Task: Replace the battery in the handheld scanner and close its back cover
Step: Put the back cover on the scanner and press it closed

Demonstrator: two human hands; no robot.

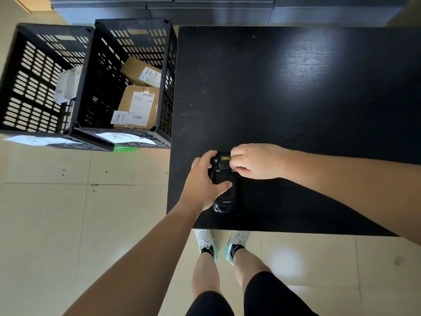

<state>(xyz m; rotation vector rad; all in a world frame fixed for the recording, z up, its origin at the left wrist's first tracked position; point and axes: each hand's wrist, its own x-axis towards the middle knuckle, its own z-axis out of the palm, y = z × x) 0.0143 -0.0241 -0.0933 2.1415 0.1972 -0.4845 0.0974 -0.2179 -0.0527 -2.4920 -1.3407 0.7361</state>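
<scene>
Head view showed the scanner (pixel 224 185) lying back-up on the desk (pixel 296 99), long axis pointing away, left hand (pixel 202 183) gripping its side, right hand (pixel 257 161) pinching its far end.

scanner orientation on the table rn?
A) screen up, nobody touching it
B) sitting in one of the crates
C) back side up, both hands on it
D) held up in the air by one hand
C: the scanner lies on the black table with its back and logo showing, left hand gripping its side and right hand working at its top end.
</scene>
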